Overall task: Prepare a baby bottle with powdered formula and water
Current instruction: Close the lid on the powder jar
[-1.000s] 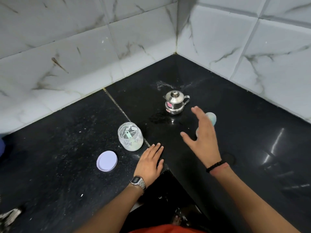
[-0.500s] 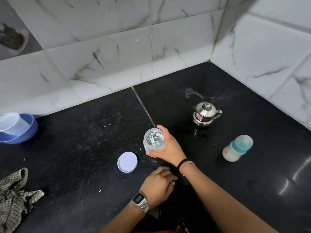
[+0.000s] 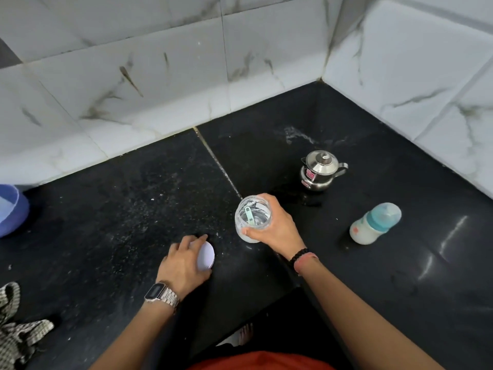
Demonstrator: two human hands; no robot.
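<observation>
Closing up the formula jar on the black counter (image 3: 133, 209); bottle looks already filled and capped.

Steel kettle (image 3: 320, 170) stands near the back corner. Baby bottle (image 3: 373, 224), milky inside, teal cap on, sits well right of the work. Right hand (image 3: 277, 228) wraps the open powder jar (image 3: 252, 217) at its rim, green scoop (image 3: 248, 214) lying inside. Left hand (image 3: 184, 260) curls over the pale lid (image 3: 206, 256), fingertips on its far edge, lid tilted up off the counter. Judgement: steady the jar on the counter, tuck the scoop below the rim, seat the lid square before turning, or threads cross.
</observation>
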